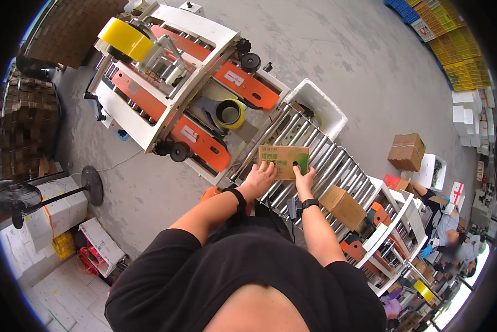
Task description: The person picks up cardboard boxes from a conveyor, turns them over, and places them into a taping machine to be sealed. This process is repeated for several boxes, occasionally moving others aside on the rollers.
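Observation:
Over the roller conveyor [337, 166], I hold a small cardboard box [284, 160] with green print and a dark round hole. My left hand [261, 178] grips its lower left edge, a black band on the wrist. My right hand [305, 181] holds its lower right corner, the thumb close to the hole and a dark watch on the wrist. To the right, another cardboard box [342, 207] rests tilted on the rollers, near a second machine [395, 227]. The undersides of the fingers are hidden by the held box.
A carton-sealing machine [160, 110] with orange side plates and a yellow tape roll [125, 40] stands ahead left. Another tape roll [229, 114] lies on its bed. Beside the conveyor sits a white foam bin [331, 113]. A fan [92, 185] stands left; people work at far right.

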Tool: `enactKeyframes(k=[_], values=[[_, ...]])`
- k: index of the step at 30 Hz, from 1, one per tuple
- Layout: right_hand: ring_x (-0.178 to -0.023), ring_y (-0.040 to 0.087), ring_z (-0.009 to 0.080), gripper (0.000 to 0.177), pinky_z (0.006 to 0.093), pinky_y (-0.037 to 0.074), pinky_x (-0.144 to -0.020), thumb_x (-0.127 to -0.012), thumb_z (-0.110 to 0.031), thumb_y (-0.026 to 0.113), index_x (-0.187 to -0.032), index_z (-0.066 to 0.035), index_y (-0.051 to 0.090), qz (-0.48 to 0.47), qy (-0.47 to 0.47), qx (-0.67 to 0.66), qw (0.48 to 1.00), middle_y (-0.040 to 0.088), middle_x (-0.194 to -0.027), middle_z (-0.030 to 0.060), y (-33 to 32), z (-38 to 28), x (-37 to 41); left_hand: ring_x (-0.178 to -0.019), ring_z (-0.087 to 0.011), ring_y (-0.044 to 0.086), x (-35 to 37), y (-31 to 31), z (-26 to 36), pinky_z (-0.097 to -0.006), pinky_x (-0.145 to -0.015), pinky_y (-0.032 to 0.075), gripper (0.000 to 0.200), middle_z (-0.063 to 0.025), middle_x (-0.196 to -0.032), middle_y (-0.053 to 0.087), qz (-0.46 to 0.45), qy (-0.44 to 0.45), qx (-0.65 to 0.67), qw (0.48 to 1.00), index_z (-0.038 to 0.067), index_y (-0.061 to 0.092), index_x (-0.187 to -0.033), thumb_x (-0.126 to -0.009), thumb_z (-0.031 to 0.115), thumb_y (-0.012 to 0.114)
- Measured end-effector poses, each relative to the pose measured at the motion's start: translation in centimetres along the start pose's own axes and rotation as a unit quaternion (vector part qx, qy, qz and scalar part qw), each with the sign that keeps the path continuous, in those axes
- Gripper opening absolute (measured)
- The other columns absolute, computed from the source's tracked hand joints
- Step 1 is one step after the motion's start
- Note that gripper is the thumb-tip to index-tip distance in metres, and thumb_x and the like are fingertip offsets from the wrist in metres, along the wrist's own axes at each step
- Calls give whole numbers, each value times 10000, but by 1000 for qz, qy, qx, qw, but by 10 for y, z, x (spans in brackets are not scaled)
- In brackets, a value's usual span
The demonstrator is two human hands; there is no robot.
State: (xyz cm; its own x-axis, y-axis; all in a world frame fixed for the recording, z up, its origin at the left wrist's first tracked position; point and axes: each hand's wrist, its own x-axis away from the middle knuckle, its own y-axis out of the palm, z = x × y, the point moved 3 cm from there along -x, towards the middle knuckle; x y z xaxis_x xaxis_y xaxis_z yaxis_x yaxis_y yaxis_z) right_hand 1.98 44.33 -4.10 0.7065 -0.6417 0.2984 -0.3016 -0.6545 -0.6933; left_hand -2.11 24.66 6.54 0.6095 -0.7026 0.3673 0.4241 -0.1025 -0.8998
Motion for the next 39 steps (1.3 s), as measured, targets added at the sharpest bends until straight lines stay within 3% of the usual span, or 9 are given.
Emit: enactKeyframes(k=[1, 12, 19, 26, 28, 32, 34, 36, 39], values=[[-1048, 494, 338, 604, 386, 367, -909, -704, -249, 717, -1166, -14, 408, -31, 8, -39, 999, 517, -1095, 201, -11, -39, 9, -1188, -289, 368, 4, -1, -5, -417, -865, 358, 533, -128, -1336, 348, 5, -14, 10, 1000, 78, 412, -1271, -760, 169, 529], [-1006, 529, 320, 497, 381, 425, -872, -656, -67, 699, -1125, -88, 537, -94, -175, 22, 980, 562, -1058, 157, 70, -160, -23, -1213, -316, 334, 22, -7, -64, -425, -922, 330, 604, -168, -1367, 291, 19, -188, 108, 976, 82, 397, -1286, -700, 133, 535], [-1018, 536, 306, 615, 367, 427, -888, -675, -136, 700, -1238, -85, 456, -151, -156, -21, 976, 518, -1165, 161, 115, -178, -21, -1241, -345, 313, 43, -15, -70, -435, -969, 314, 566, -192, -1352, 311, 58, -202, 140, 968, 56, 441, -1237, -681, 104, 538], [-1190, 363, 347, 578, 428, 328, -972, -658, -255, 710, -1167, -71, 506, -71, -200, 154, 965, 425, -1259, 183, -34, -92, -35, -1144, -320, 414, 47, 22, -45, -437, -900, 362, 358, -172, -1198, 440, -78, -153, 179, 969, 42, 544, -1064, -713, 109, 531], [-1235, 301, 327, 662, 469, 230, -1009, -651, -376, 715, -1203, -87, 491, -26, -165, 242, 956, 399, -1294, 161, -95, -53, -28, -1085, -303, 467, 44, 24, -40, -420, -880, 375, 310, -143, -1117, 487, -113, -131, 171, 970, 57, 569, -1030, -729, 121, 534], [-1267, 247, 335, 847, 476, 210, -1027, -642, -469, 715, -1296, -64, 361, 12, -109, 277, 955, 314, -1348, 175, -192, 24, 3, -1057, -287, 496, 35, 22, -31, -403, -866, 388, 287, -123, -1087, 519, -152, -103, 154, 971, 72, 582, -1014, -735, 139, 554], [-1323, 160, 310, 1049, 462, 216, -1054, -575, -428, 779, -1382, -97, 196, -84, -86, 280, 952, 182, -1418, 158, -223, 33, 24, -1057, -285, 497, 30, 23, -28, -404, -864, 391, 289, -120, -1080, 526, -159, -100, 155, 970, 76, 582, -1015, -733, 136, 557], [-1323, 150, 333, 1129, 456, 196, -1063, -541, -351, 804, -1399, -98, 116, -158, -89, 414, 892, 116, -1441, 160, -236, 32, 38, -1052, -287, 508, 26, 24, -23, -406, -867, 395, 281, -120, -1079, 533, -163, -91, 154, 970, 87, 583, -1015, -742, 143, 546], [-1307, 187, 322, 1157, 458, 195, -1065, -499, -284, 813, -1398, -115, 103, -122, -115, 503, 848, 178, -1412, 141, -230, 58, 19, -1043, -309, 518, 23, 18, -16, -414, -882, 399, 287, -124, -1072, 542, -178, -95, 156, 967, 87, 581, -1003, -724, 154, 563]])
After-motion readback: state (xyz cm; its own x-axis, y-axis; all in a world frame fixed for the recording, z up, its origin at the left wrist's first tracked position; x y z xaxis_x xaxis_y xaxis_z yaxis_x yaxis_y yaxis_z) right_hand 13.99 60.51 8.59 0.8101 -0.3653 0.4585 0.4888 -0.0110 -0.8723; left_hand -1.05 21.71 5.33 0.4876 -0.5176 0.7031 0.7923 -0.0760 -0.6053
